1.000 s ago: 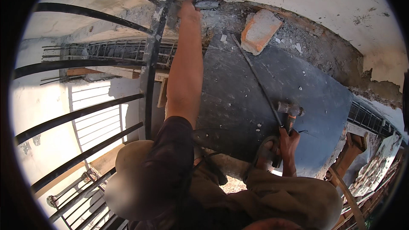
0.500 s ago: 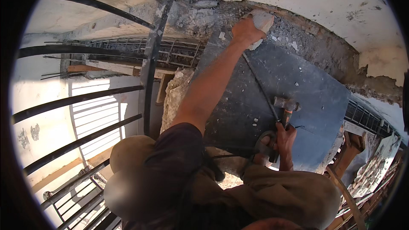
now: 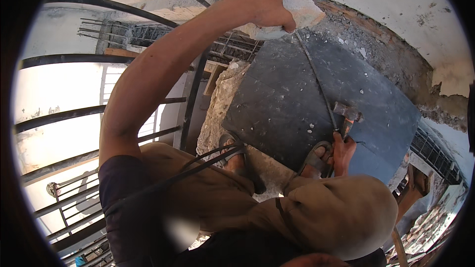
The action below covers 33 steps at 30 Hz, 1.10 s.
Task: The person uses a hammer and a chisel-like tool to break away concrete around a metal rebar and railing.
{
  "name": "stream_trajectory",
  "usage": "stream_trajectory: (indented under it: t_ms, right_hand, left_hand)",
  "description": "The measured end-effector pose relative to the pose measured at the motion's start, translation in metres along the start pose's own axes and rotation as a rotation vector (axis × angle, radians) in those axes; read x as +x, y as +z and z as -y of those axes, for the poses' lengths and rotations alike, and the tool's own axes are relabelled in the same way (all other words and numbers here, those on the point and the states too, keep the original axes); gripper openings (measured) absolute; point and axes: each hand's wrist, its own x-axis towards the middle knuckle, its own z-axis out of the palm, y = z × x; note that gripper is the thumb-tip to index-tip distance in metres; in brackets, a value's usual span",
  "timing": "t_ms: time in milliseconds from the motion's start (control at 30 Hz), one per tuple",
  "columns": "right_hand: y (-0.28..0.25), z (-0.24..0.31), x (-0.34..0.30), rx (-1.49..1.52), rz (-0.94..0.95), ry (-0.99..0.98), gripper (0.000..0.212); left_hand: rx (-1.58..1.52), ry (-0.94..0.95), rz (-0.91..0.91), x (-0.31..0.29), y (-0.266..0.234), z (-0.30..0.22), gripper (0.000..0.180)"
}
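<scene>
Wall (image 3: 391, 15): one, broken along its foot. Railing (image 3: 79, 60): one, dark, at the left, with at least five bars. Board (image 3: 277, 99): one, dark, lying flat beyond the feet. Rebar (image 3: 439, 151): seen at two places, left and right of the board. Rod (image 3: 315, 76): one, slanting across the board. Sandals (image 3: 312, 158): two, both worn, at the near edge of the board. Block (image 3: 304, 12): one, pale with orange patches, at the far end of the board near the wall. Left hand (image 3: 267, 4): gripping the block from above, thumb on the near side. Hammer (image 3: 348, 113): one, its head over the board. Right hand (image 3: 343, 151): closed around the hammer's handle, with the rod's near end running into the same grip. Chips (image 3: 310, 130): more than five, pale, scattered on the board.

The left hand covers much of the block; whether the block bears on anything beneath cannot be told. The rod's far tip stops at the block's edge; contact is unclear. The right fingers are partly hidden. The railing is cut off at the left.
</scene>
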Motion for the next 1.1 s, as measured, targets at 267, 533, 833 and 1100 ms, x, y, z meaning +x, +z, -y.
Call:
stream_trajectory:
  t_ms: [267,533,833,1100]
  right_hand:
    - [-0.003,-0.011,0.004,0.05,0.022,-0.008,0.028]
    - [-0.008,-0.017,0.01,-0.006,0.038,-0.049,0.029]
    - [-0.004,-0.011,0.007,0.054,0.04,0.022,0.028]
    - [-0.002,-0.012,0.007,0.022,0.05,-0.013,0.029]
  left_hand:
    - [-0.168,-0.158,0.09,-0.138,0.001,0.019,0.081]
    - [-0.531,-0.568,0.016,-0.259,0.116,0.028,0.082]
    - [-0.426,-0.75,0.284,-0.442,0.163,-0.009,0.051]
    - [-0.565,-1.025,0.424,-0.505,0.196,-0.05,0.043]
